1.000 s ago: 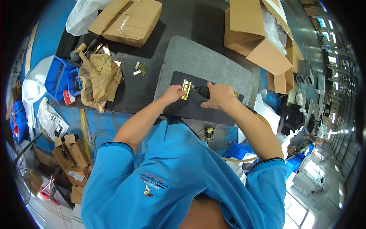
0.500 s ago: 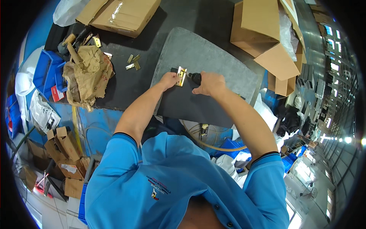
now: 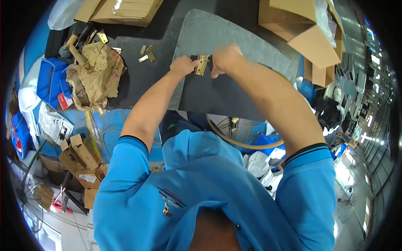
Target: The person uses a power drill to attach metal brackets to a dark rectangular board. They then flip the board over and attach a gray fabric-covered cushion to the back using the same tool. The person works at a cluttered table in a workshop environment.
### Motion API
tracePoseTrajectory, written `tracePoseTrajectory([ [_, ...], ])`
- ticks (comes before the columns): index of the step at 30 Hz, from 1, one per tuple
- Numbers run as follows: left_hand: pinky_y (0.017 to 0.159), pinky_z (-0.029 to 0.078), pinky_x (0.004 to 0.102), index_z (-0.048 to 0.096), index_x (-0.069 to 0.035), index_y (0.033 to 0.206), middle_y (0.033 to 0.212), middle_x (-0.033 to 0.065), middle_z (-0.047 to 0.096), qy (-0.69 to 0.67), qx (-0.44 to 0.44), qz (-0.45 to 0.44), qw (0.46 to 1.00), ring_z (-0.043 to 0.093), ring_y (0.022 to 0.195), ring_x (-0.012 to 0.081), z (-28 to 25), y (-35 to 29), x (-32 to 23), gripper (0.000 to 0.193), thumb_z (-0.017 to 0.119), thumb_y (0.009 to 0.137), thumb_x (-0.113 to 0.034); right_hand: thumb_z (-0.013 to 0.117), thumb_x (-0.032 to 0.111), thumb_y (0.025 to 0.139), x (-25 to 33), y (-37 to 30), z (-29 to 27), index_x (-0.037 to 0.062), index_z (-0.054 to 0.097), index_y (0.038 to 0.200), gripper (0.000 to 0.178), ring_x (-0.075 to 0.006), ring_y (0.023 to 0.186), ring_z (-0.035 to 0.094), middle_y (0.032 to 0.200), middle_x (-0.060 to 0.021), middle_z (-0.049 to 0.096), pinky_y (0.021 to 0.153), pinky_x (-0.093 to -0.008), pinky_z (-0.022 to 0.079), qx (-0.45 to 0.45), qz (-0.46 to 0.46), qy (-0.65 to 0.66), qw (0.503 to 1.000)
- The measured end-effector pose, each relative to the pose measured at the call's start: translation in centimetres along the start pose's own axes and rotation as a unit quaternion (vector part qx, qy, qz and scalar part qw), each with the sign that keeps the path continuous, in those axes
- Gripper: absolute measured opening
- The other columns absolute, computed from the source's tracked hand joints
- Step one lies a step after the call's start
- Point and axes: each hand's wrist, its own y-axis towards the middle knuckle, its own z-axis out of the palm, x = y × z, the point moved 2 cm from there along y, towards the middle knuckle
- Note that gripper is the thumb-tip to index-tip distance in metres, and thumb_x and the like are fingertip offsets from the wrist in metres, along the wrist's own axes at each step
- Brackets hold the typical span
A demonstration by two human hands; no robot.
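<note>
Plate [image 3: 202,65], one, is pinched by left hand [image 3: 183,65]; right hand [image 3: 226,58], state unclear; four metal bars [image 3: 151,56] nearby.

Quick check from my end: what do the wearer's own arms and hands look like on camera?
Both short sleeves, left and right, are bright blue, each edged with dark trim. Below them the forearms are bare. The left hand shows no glove, nor does the right hand, though that one is motion-blurred. No watch shows on either wrist.
</note>
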Motion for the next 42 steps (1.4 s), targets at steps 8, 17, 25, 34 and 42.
tracePoseTrajectory([
  [8, 0.081, 0.054, 0.0415, 0.074, -0.007, 0.097, 0.102, 0.0115, 0.072, 0.068, -0.033, -0.017, 0.997, 0.068, 0.099, 0.0287, 0.4, -0.7, -1.4, 0.048, 0.068, 0.080, -0.052, 0.079, 0.049, 0.075, 0.4, -0.1, 0.2, 0.0175, 0.073, 0.094, 0.038, -0.0146, 0.068, 0.067, 0.084, 0.0050, 0.069, 0.058, -0.0335, 0.056, -0.004, 0.035, -0.007, 0.999],
  [17, 0.082, 0.054, 0.0417, 0.077, -0.014, 0.092, 0.100, 0.0091, 0.073, 0.031, -0.051, -0.052, 0.997, 0.068, 0.099, 0.0271, 1.2, -0.4, -1.0, 0.038, 0.070, 0.079, -0.049, 0.081, 0.043, 0.069, 1.2, -0.5, -0.6, 0.0177, 0.074, 0.089, 0.033, -0.0149, 0.068, 0.067, 0.082, 0.0053, 0.070, 0.060, -0.0333, 0.056, -0.026, 0.034, -0.039, 0.998],
  [25, 0.084, 0.054, 0.0437, 0.076, -0.013, 0.096, 0.103, 0.0116, 0.072, 0.027, -0.055, -0.043, 0.997, 0.067, 0.102, 0.0291, 1.3, -0.5, -0.7, 0.039, 0.069, 0.081, -0.048, 0.082, 0.039, 0.071, 1.5, -0.8, -0.5, 0.0096, 0.076, 0.089, 0.036, -0.0195, 0.071, 0.071, 0.082, -0.0012, 0.072, 0.058, -0.0378, 0.061, -0.050, 0.036, -0.022, 0.998],
  [34, 0.083, 0.054, 0.0441, 0.076, -0.012, 0.094, 0.101, 0.0124, 0.072, 0.013, -0.057, -0.028, 0.998, 0.067, 0.101, 0.0308, 1.6, -0.2, -0.1, 0.042, 0.068, 0.081, -0.051, 0.082, 0.039, 0.072, 2.0, -1.2, -0.8, 0.0102, 0.076, 0.089, 0.034, -0.0190, 0.071, 0.071, 0.082, -0.0008, 0.072, 0.061, -0.0372, 0.061, -0.070, 0.032, -0.065, 0.995],
  [42, 0.079, 0.053, 0.0446, 0.077, -0.012, 0.087, 0.094, 0.0115, 0.073, 0.017, -0.086, -0.011, 0.996, 0.068, 0.094, 0.0309, 2.6, 0.1, 0.3, 0.041, 0.066, 0.083, -0.052, 0.084, 0.045, 0.070, 2.0, -1.1, -0.4, 0.0106, 0.076, 0.091, 0.041, -0.0196, 0.073, 0.071, 0.086, -0.0010, 0.072, 0.065, -0.0376, 0.061, -0.047, 0.025, -0.044, 0.998],
])
